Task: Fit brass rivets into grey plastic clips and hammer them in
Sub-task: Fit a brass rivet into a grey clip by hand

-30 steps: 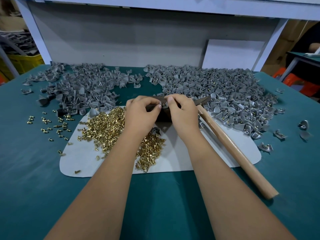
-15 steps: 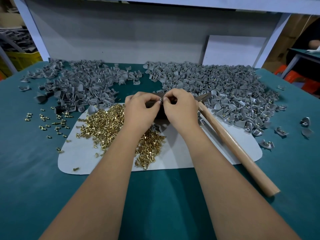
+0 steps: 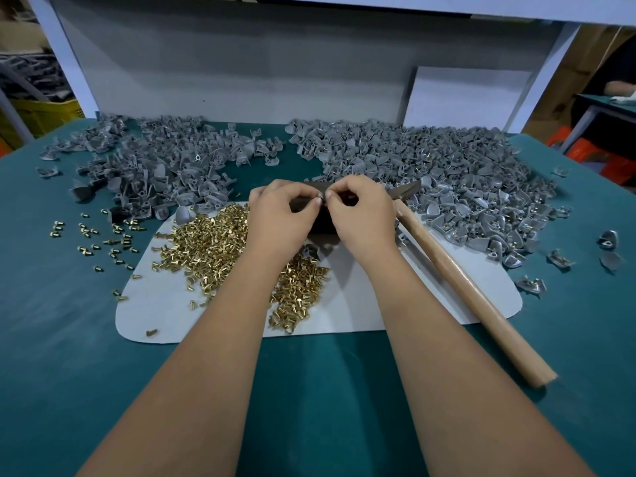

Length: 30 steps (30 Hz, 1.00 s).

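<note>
Both hands met over a dark block [image 3: 321,225] on the white mat [image 3: 361,304]. The left hand [image 3: 278,218] and right hand [image 3: 361,215] pinched a small grey clip [image 3: 320,197] between fingertips. Rivets [image 3: 213,239] lay heaped left; the hammer [image 3: 461,284] rested right on the desk [image 3: 62,339].

Bare teal table [image 3: 309,390] near front, clip piles [image 3: 447,173] crowding back, hammer [image 3: 464,280] barring right

Small piece pinched between left hand [image 3: 280,218] and right hand [image 3: 361,215], too tiny to identify
</note>
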Motion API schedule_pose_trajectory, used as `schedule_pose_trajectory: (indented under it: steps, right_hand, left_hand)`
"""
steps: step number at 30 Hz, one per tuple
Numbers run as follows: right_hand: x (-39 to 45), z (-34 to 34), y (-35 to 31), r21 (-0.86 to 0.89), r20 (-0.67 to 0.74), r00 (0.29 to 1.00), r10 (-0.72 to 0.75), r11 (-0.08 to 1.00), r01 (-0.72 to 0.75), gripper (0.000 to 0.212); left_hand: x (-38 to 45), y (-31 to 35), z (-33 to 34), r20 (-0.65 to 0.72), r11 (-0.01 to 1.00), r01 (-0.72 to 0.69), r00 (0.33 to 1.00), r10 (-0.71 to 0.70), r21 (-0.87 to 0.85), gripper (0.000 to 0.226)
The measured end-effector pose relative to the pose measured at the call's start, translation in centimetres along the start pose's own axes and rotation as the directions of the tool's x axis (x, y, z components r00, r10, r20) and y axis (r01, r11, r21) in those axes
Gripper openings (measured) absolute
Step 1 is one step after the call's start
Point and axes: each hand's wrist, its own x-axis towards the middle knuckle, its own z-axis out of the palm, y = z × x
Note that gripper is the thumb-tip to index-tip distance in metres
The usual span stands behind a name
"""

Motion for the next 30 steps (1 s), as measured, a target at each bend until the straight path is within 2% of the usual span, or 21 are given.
schedule_pose_trajectory:
  steps: [9, 15, 21, 30]
  right_hand:
    - [-0.18, 0.03, 0.45, 0.079, 0.006, 1.000, -0.018, 0.997, 0.018, 0.014]
    - [0.01, -0.37, 0.51, 0.275, -0.014, 0.995, 0.096, 0.957, -0.088, 0.018]
    - [0.31, -0.09, 0.65, 0.151, 0.008, 1.000, 0.026, 0.988, -0.027, 0.012]
    - [0.43, -0.15, 0.37, 0.076, 0.016, 1.000, 0.023, 0.997, -0.024, 0.010]
  left_hand:
    - [-0.01, -0.02, -0.04, 0.010, 1.000, 0.002, 1.000, -0.002, -0.026, 0.007]
    - [0.03, 0.02, -0.04, 0.008, 1.000, -0.006, 1.000, 0.007, -0.019, 0.008]
    - [0.19, -0.11, 0.06, 0.002, 1.000, -0.024, 1.000, 0.024, -0.011, 0.009]
    - [0.27, -0.24, 0.19, -0.007, 1.000, -0.019, 1.000, 0.018, -0.009, 0.011]
